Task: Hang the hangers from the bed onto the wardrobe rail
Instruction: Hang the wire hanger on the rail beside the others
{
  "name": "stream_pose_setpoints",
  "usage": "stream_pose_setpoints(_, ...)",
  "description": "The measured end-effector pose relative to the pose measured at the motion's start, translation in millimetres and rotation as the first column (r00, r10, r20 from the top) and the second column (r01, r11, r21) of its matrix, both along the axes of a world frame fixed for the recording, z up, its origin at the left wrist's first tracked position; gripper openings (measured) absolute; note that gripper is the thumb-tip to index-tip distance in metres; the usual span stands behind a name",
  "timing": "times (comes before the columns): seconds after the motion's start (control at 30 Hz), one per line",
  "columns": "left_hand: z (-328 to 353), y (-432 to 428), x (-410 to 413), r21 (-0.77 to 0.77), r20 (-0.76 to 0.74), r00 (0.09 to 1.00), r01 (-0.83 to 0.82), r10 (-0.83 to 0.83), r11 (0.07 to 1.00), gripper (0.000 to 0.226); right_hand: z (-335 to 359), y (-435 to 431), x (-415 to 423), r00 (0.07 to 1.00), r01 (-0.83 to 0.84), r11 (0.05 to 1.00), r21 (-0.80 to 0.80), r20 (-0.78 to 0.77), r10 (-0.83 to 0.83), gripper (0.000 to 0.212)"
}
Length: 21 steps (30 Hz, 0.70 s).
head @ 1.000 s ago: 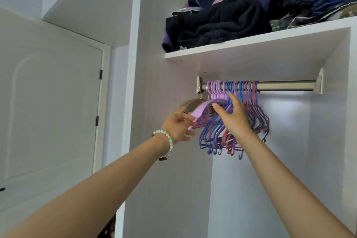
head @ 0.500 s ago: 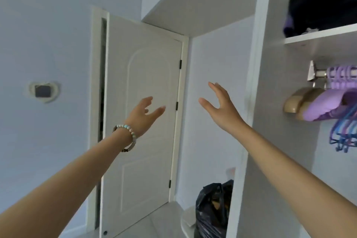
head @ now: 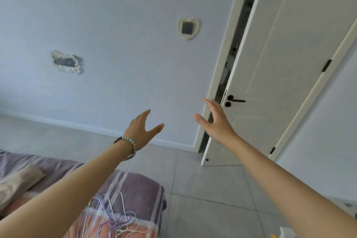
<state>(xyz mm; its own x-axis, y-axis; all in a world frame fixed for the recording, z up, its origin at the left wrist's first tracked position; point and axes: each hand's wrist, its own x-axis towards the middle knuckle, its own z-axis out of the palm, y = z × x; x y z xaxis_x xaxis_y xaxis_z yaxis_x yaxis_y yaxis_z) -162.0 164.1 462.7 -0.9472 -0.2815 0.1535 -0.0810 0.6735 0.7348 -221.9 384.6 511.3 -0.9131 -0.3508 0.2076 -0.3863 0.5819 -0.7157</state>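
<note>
Peeking past left forearm [head: 73, 189]: blurred hangers [head: 117, 217]

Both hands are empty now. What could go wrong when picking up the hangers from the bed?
The thin hangers lie crossed over each other, so lifting one may drag others along. The pile sits near the bed corner, so loose ones could slip onto the tiled floor.
</note>
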Motion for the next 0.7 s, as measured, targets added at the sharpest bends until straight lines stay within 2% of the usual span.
stream_pose_setpoints(0.13,-89,-77,27,-0.050,0.170,0.978,-0.112,0.119,0.992,0.079,-92,-88,-1,0.988,-0.102,0.994,0.038,0.125,0.096,0.072)
stream_pose_setpoints(0.33,-219,-162,78,-0.091,0.388,0.887,-0.233,0.250,0.968,0.081,-230,-181,18,0.946,-0.212,0.971,0.114,0.273,0.174,0.070)
stream_pose_setpoints(0.5,-321,-202,117,-0.095,0.541,0.774,-0.331,0.328,0.939,0.081,-340,-217,43,0.888,-0.291,0.941,0.174,0.414,0.199,0.069)
stream_pose_setpoints(0.7,-425,-212,156,-0.100,0.716,0.616,-0.376,0.329,0.921,0.086,-454,-232,78,0.806,-0.334,0.922,0.196,0.567,0.172,0.067)
